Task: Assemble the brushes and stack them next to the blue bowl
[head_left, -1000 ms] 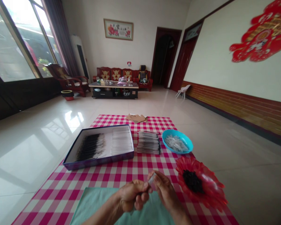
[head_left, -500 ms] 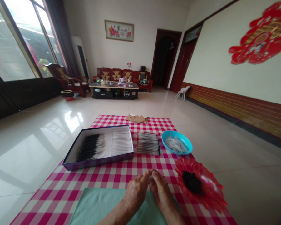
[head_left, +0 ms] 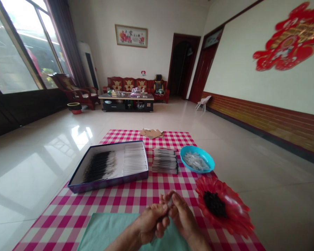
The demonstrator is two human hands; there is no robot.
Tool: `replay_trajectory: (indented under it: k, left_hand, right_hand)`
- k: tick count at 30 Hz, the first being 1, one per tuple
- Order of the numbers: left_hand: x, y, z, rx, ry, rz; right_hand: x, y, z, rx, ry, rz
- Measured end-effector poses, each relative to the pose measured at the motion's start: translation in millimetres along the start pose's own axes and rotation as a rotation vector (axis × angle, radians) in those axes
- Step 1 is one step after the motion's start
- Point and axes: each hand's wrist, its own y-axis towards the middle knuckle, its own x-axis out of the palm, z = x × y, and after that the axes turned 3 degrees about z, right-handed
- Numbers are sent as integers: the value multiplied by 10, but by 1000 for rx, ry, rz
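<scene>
My left hand (head_left: 153, 221) is closed around a slim translucent pen-like stick (head_left: 153, 241), mostly hidden by the fingers. Thumb and fingers of my right hand (head_left: 184, 218) pinch a small translucent piece (head_left: 170, 201) against my left fingertips. Whether the piece and the stick are joined cannot be made out. Both hands hover over a light green cloth (head_left: 110, 226). Ahead of them lies a row of pen-like sticks (head_left: 164, 162) with dark ends. To the right are a blue bowl (head_left: 210, 166) of translucent pieces and a red flower-shaped dish (head_left: 237, 212) with small black pieces.
A shallow box (head_left: 110, 182) on the left holds black thin sticks (head_left: 98, 167) and white tubes (head_left: 134, 159). Torn cardboard (head_left: 152, 134) lies at the far edge of the checked tablecloth (head_left: 54, 223). Beyond stand a coffee table (head_left: 127, 99) and a wooden sofa (head_left: 122, 83).
My left hand has turned, thumb now on top, and sits slightly lower. The translucent piece between my fingers shows more clearly. The view has shifted slightly.
</scene>
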Motion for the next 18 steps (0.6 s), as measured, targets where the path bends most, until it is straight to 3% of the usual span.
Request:
replay_trajectory:
  k: [3,6,10,12,14,18]
  left_hand:
    - [48,52,-6,341,442,238]
    - [58,61,30,589,851,407]
    - [41,59,36,677,1082,494]
    - [37,64,35,643,1002,467]
    - [30,59,44,510,765,359]
    - [-3,3,56,7,87,-6]
  right_hand:
    - [-20,46,44,20,-26,71]
    - [-46,96,109,-23,-87,132]
    - [-65,112,139,-128,-156,213]
    - [-57,89,112,-132,-203,221]
    - [-32,52,69,-115,-217,181]
    - [25,-19,6,-67,-106,33]
